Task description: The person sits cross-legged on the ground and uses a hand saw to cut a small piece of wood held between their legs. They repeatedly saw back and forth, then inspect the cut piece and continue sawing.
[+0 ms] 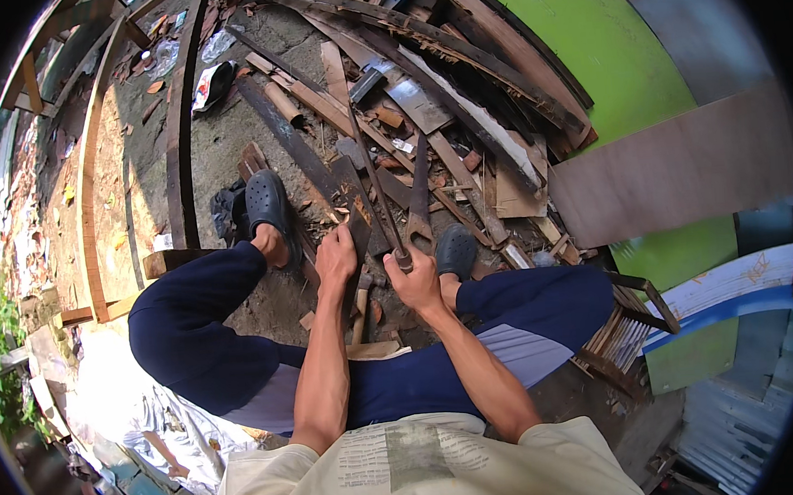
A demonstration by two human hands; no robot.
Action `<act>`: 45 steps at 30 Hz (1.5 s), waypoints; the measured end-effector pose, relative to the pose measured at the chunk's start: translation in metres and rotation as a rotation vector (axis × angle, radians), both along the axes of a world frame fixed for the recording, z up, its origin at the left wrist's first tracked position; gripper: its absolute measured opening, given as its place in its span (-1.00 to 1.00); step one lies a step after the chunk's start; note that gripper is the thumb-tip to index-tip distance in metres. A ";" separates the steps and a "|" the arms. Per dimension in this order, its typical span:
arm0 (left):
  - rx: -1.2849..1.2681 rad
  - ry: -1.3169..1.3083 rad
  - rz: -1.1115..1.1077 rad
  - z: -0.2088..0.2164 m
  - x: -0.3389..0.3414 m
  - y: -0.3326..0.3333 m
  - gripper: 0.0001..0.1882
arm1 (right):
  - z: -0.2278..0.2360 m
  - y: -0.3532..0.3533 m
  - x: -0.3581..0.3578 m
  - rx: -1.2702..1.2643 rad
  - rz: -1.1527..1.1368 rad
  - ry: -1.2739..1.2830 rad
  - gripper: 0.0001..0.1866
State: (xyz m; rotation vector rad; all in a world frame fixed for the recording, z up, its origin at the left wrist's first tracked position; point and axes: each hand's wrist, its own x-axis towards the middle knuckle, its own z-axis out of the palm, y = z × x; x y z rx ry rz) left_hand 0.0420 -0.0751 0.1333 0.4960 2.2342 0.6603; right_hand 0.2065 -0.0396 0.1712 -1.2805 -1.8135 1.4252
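My left hand is closed around the near end of a dark, weathered wooden board, which has a rough brownish patch on its face. In my right hand is the handle of a long, narrow-bladed tool. Its thin dark blade points away from me, just right of the board. The blade shows nearly edge-on, so I cannot tell its exact kind. On the ground between my legs, below my hands, lies a hammer with a wooden handle. A dark tapered wooden piece rests just beyond my right hand.
Scrap boards are heaped ahead and to the right. Green panels and a brown sheet lie at the right. Long timbers stretch across the left. Beside my feet in dark clogs are wood chips. A small slatted stool is near my right knee.
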 end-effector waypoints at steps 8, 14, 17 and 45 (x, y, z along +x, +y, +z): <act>-0.031 0.056 -0.002 -0.001 0.004 -0.002 -0.37 | -0.018 0.002 0.003 -0.029 0.089 -0.243 -0.67; 0.027 0.083 -0.007 -0.013 -0.008 -0.001 -0.34 | -0.001 -0.001 -0.002 0.044 0.068 0.003 -0.76; -0.015 0.058 0.026 -0.002 0.000 0.003 -0.34 | -0.031 0.002 0.003 0.062 0.104 -0.200 -0.78; -0.019 0.070 0.017 -0.012 -0.001 -0.008 -0.36 | -0.005 0.004 0.005 0.063 0.014 -0.183 -0.73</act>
